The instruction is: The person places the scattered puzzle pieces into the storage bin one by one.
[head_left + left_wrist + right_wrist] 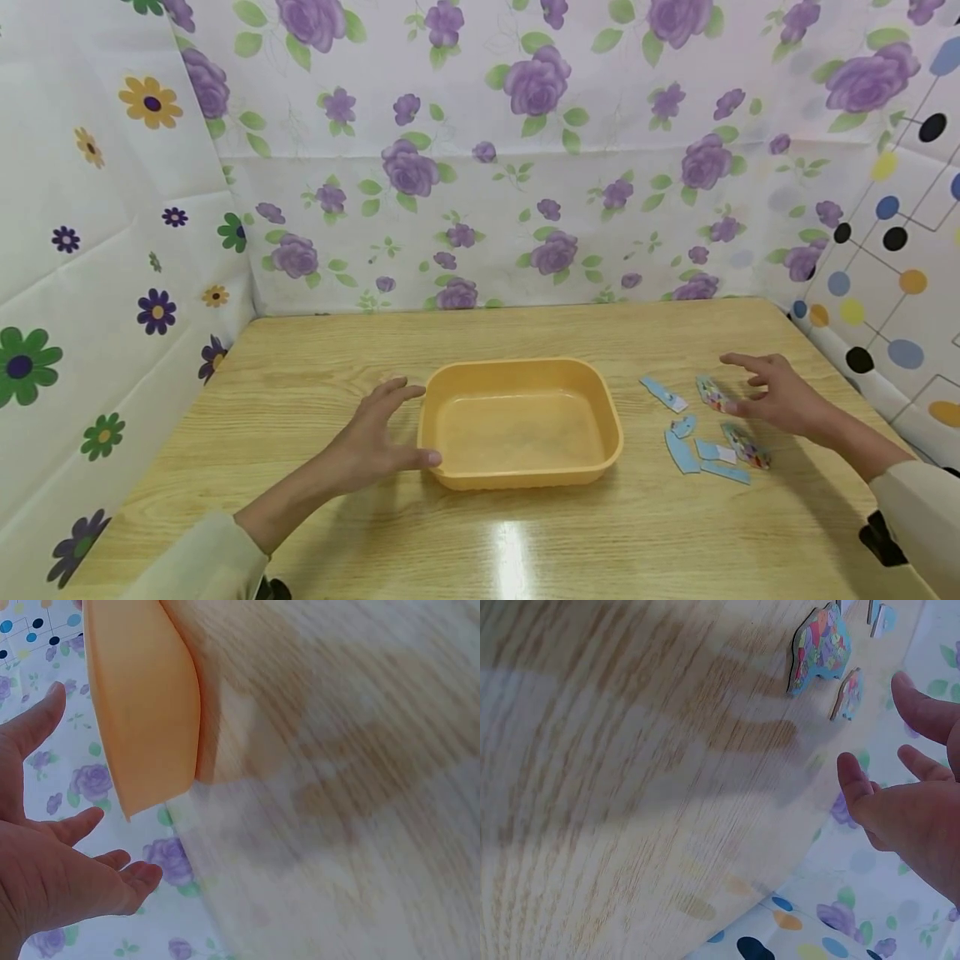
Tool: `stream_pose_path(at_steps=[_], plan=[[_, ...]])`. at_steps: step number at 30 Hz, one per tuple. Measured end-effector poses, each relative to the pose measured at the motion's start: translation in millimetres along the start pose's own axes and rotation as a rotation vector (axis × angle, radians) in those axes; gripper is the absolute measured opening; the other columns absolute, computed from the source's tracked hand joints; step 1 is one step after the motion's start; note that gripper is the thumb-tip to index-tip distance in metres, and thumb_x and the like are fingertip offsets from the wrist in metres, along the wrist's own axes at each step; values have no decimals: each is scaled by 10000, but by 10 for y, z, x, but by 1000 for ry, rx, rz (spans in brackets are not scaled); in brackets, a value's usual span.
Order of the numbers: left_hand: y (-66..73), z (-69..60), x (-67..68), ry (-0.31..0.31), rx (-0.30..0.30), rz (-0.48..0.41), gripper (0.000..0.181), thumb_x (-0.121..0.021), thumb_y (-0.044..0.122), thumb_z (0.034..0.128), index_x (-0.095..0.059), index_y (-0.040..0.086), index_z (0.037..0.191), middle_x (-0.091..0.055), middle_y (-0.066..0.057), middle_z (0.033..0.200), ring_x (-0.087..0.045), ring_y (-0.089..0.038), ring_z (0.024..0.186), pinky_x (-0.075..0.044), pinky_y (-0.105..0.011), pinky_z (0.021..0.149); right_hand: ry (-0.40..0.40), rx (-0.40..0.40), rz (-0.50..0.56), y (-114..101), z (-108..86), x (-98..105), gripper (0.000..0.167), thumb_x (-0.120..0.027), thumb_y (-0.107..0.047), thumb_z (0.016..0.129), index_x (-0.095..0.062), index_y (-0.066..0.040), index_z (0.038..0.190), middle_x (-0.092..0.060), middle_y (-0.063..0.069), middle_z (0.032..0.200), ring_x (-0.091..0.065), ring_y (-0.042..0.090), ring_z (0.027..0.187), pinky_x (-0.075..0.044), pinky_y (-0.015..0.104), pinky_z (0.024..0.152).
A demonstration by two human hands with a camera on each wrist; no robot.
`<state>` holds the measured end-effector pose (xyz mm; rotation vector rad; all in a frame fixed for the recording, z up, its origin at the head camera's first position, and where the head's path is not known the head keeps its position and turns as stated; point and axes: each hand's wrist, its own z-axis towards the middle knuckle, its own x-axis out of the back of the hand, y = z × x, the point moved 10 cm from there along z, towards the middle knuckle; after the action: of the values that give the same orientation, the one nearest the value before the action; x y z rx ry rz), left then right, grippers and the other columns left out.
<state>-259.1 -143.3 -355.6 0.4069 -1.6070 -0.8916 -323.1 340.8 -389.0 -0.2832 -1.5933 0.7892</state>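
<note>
An orange-yellow plastic basin (525, 481) rests on the table, and only its bare inside shows. My left hand (366, 447) is at its left side with fingers spread, thumb close to the near-left corner; whether it touches the rim I cannot tell. In the left wrist view, a gap shows between the left hand (67, 862) and the basin wall (146, 705). My right hand (783, 400) hovers over flat puzzle-like pieces, holding nothing. Two are colourfully patterned, one nearer piece (745, 446) and one farther piece (709, 392). Several light blue pieces (681, 452) lie beside them.
The wood-grain table (360, 533) ends at a flowered cloth wall (480, 217) behind. Another flowered cloth (112, 275) hangs on the left, and a dotted cloth (885, 317) on the right.
</note>
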Motion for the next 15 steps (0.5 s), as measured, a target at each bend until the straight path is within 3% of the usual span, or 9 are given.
stream_pose_path(at_steps=[8,15], plan=[[-3,-18,-66,-18,28,-131,914,-857,337,719,-373,55,1441,-221,-205,1526,-189,-462,1395,-274,-662,1074,-30,-28,45,114,60,-33,772,-713,-126,881,-250,71,1467,-113,427,1304,-371,622,1110,-534,580,814],[-37,-13,-135,-54,71,-225,972,-878,281,697,-326,63,1467,-220,-209,1521,-314,-534,1302,-443,-591,981,-31,-55,13,185,123,-57,808,-741,-157,858,-260,58,1469,-125,441,1298,-382,622,1113,-537,553,799]])
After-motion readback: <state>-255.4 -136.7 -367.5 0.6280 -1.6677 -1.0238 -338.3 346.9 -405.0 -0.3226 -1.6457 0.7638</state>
